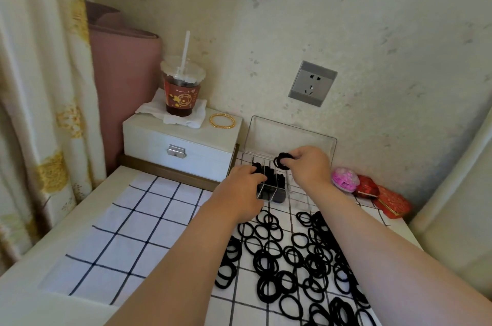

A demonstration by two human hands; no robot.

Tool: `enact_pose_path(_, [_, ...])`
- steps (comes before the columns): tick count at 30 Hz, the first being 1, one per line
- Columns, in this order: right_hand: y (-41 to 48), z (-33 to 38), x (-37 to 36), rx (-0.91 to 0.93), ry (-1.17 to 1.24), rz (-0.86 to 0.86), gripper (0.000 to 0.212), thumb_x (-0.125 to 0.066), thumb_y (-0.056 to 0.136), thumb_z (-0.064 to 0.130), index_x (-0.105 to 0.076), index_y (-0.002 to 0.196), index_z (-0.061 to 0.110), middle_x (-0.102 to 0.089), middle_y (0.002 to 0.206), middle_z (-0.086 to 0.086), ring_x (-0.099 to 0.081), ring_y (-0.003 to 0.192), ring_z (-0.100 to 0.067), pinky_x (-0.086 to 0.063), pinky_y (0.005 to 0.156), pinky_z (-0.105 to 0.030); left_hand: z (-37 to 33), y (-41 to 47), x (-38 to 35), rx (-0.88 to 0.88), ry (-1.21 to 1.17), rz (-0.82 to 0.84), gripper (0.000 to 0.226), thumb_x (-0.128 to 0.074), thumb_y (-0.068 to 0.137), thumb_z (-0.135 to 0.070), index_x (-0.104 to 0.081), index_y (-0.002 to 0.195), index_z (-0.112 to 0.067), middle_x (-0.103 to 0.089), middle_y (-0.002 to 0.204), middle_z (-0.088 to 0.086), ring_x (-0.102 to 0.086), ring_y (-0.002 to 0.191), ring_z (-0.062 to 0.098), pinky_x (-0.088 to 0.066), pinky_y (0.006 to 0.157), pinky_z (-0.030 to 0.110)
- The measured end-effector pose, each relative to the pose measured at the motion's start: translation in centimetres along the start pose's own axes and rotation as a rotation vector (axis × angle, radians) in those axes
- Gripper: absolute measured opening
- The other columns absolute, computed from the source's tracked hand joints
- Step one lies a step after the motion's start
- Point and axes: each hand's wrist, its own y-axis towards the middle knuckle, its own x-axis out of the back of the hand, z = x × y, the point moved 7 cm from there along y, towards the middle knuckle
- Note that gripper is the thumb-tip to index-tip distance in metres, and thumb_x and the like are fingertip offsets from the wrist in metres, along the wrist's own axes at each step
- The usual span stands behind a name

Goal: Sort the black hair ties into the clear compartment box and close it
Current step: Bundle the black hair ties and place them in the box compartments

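The right hand [310, 165] is over the back part of the clear compartment box [262, 192]. Its thumb and fingers pinch a small bunch of black hair ties [282, 161], which hangs just above the compartments. The left hand [245, 184] lies at the left side of the box, with the fingers bent down into a compartment that is already full of black ties [269, 172]. The fingertips are hidden there, so I cannot tell if this hand grips something or only presses.

The lid [290, 136] of the box stands open behind both hands, close to the wall. Below the two wrists and between the forearms, a large pile of loose hair ties [292, 259] is spread on a checked cloth [138, 232] that covers the counter [80, 219].

Left of the left hand stands a white case [181, 149]. It carries a cup with a straw [181, 91] and gold bangles [222, 121]. Right of the right hand lie a pink object [344, 179] and red boxes [383, 197] — all near the wall.
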Motion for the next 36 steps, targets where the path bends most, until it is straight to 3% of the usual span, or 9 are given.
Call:
enact_pose_path(4, [0.0, 0.0, -0.7, 0.084, -0.301, 0.013, 0.008, -0.075, 0.083, 0.036, -0.077, 0.083, 0.028, -0.072, 0.078, 0.005, -0.066, 0.078, -0.015, -0.053, 0.067, -0.03, 0.0, 0.3, -0.2, 0.007, -0.013, 0.01, 0.063, -0.063, 0.091, -0.026, -0.039, 0.149, -0.023, -0.026, 0.158, 0.0, -0.012, 0.148, 0.016, -0.025, 0.118, 0.034])
enact_pose_path(8, [0.5, 0.9, -1.5, 0.189, -0.604, 0.02, 0.021, -0.07, 0.086, 0.039, -0.075, 0.076, 0.022, -0.065, 0.085, -0.002, -0.053, 0.096, -0.023, -0.048, 0.071, -0.032, 0.0, 0.5, -0.5, 0.025, -0.021, 0.021, 0.064, -0.063, 0.091, -0.027, -0.037, 0.15, -0.022, -0.023, 0.159, 0.001, -0.01, 0.149, 0.016, -0.024, 0.118, 0.036])
enact_pose_path(14, [0.3, 1.5, -3.9, 0.202, -0.925, 0.214, 0.012, -0.06, 0.086, 0.012, -0.072, 0.088, 0.016, -0.068, 0.095, -0.004, -0.062, 0.097, -0.026, -0.043, 0.073, -0.028, -0.1, 0.4, -0.7, 0.037, -0.016, 0.026, 0.064, -0.063, 0.092, -0.028, -0.035, 0.15, -0.023, -0.019, 0.161, 0.0, -0.006, 0.15, 0.017, -0.023, 0.118, 0.036])
enact_pose_path(18, [1.1, 0.8, -4.3, 0.188, -0.847, 0.415, 0.016, -0.058, 0.088, 0.011, -0.072, 0.094, 0.01, -0.069, 0.097, -0.007, -0.063, 0.094, -0.028, -0.048, 0.074, -0.029, 0.0, 0.5, -0.6, 0.032, -0.009, 0.037, 0.064, -0.062, 0.092, -0.026, -0.036, 0.15, -0.023, -0.019, 0.161, 0.001, -0.006, 0.15, 0.017, -0.022, 0.118, 0.036])
enact_pose_path(22, [1.2, 0.8, -2.9, 0.192, -0.659, 0.548, 0.034, -0.061, 0.095, 0.016, -0.067, 0.129, 0.014, -0.066, 0.129, -0.008, -0.06, 0.119, -0.026, -0.044, 0.096, -0.028, -0.1, 0.5, -0.6, 0.039, -0.016, 0.046, 0.064, -0.062, 0.093, -0.025, -0.035, 0.151, -0.023, -0.019, 0.161, 0.001, -0.005, 0.15, 0.018, -0.021, 0.118, 0.036])
enact_pose_path(24, [1.0, 1.0, -1.9, 0.209, -0.565, 0.53, 0.037, -0.056, 0.097, 0.01, -0.063, 0.134, 0.015, -0.062, 0.137, -0.007, -0.057, 0.125, -0.023, -0.039, 0.098, -0.023, -0.2, 0.4, -0.5, 0.043, -0.022, 0.046, 0.064, -0.061, 0.093, -0.025, -0.035, 0.151, -0.023, -0.018, 0.161, 0.001, -0.004, 0.15, 0.017, -0.021, 0.118, 0.036])
enact_pose_path(27, [0.5, 0.8, -0.6, 0.246, -0.493, 0.448, 0.044, -0.044, 0.094, -0.002, -0.072, 0.121, 0.019, -0.063, 0.135, -0.006, -0.057, 0.125, -0.02, -0.039, 0.101, -0.02, -0.3, 0.3, -0.5, 0.047, -0.03, 0.054, 0.065, -0.061, 0.093, -0.024, -0.033, 0.152, -0.022, -0.017, 0.162, 0.001, -0.003, 0.15, 0.017, -0.019, 0.119, 0.035])
enact_pose_path(31, [-0.8, 0.8, -0.6, 0.367, -0.525, 0.393, 0.039, -0.05, 0.09, 0.009, -0.07, 0.119, 0.026, -0.069, 0.125, -0.003, -0.063, 0.11, -0.02, -0.047, 0.1, -0.032, -0.4, 0.3, -0.5, 0.045, -0.023, 0.065, 0.065, -0.061, 0.093, -0.026, -0.032, 0.152, -0.021, -0.017, 0.162, 0.001, -0.003, 0.15, 0.018, -0.016, 0.119, 0.034])
enact_pose_path(36, [-1.7, 1.2, -2.1, 0.494, -0.705, 0.411, 0.047, -0.043, 0.095, 0.021, -0.057, 0.138, 0.028, -0.064, 0.133, -0.001, -0.05, 0.128, -0.017, -0.026, 0.109, -0.037, -0.5, 0.3, -0.4, 0.038, -0.028, 0.063, 0.065, -0.06, 0.093, -0.025, -0.033, 0.151, -0.02, -0.019, 0.161, 0.001, -0.006, 0.149, 0.018, -0.016, 0.119, 0.033])
